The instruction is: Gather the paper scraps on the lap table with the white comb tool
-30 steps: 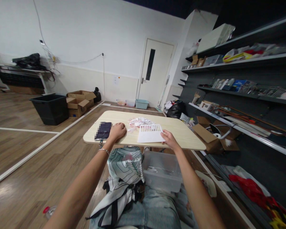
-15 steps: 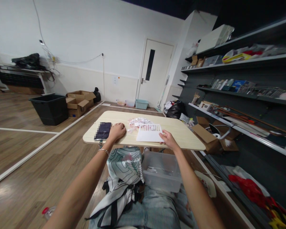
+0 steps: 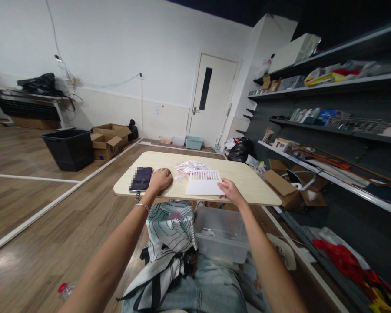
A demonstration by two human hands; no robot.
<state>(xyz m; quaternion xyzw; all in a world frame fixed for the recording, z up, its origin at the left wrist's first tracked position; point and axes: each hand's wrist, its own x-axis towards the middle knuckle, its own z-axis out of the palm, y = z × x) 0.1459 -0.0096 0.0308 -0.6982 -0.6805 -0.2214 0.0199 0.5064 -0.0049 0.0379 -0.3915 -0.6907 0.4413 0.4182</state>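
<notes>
My right hand (image 3: 227, 188) grips the lower right corner of a white card (image 3: 202, 187) with a row of long slots along its far side. The card lies low over the front of a pale wooden table (image 3: 247, 182). Just beyond its slotted edge is a loose pile of small white and pinkish pieces (image 3: 192, 166), too small to name. My left hand (image 3: 162, 178) rests palm down on the tabletop, left of the card, its fingers loosely laid and holding nothing visible. Close beside it on the left is a dark phone (image 3: 142, 178), partly blurred out.
A clear plastic bin (image 3: 220, 243) stands below the table's front edge, by my legs. Patterned cloth (image 3: 169, 230) hangs over my lap. Shelves (image 3: 332, 130) and an open cardboard box (image 3: 280, 184) line the right side. A black bin (image 3: 67, 150) stands on the floor at left.
</notes>
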